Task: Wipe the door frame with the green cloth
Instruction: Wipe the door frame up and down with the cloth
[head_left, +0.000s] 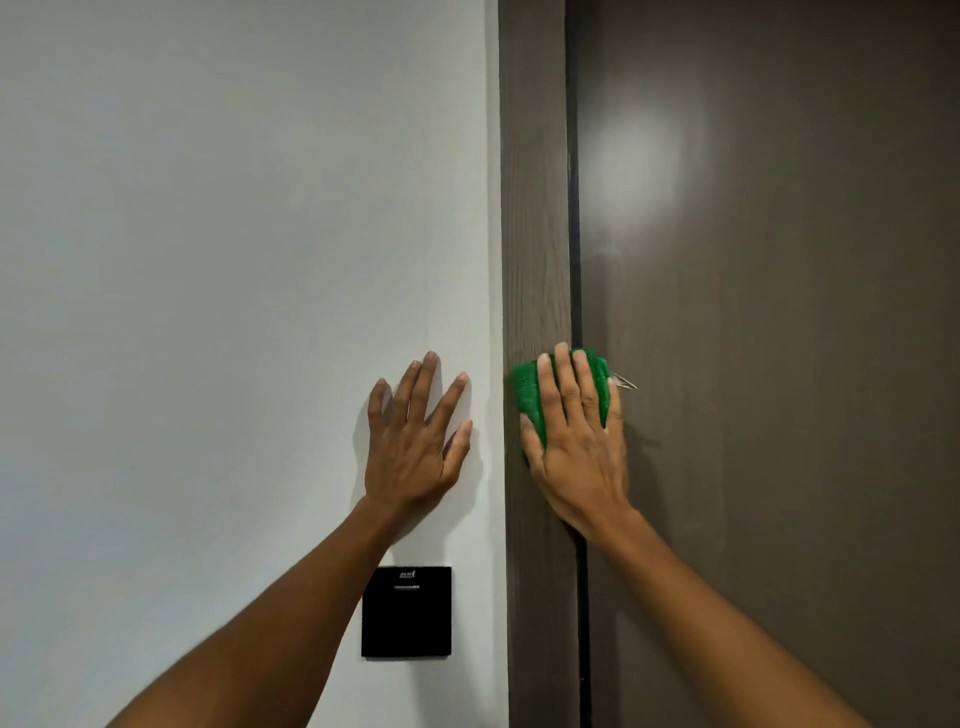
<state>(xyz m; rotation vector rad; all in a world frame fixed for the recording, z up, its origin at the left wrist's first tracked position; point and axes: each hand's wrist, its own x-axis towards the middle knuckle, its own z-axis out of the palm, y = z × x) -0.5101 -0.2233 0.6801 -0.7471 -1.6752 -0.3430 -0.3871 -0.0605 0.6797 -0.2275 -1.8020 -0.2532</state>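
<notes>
A dark brown wooden door frame (535, 208) runs vertically through the middle of the head view. My right hand (576, 441) lies flat against it, pressing a folded green cloth (527, 389) onto the wood where the frame meets the door; most of the cloth is hidden under the palm and fingers. A small tag pokes out of the cloth at its right side. My left hand (415, 441) rests flat on the white wall just left of the frame, fingers spread, holding nothing.
The brown door (779, 312) fills the right side, shut against the frame with a dark gap between them. A white wall (234, 260) fills the left. A black square card-slot panel (406, 612) is mounted on the wall below my left hand.
</notes>
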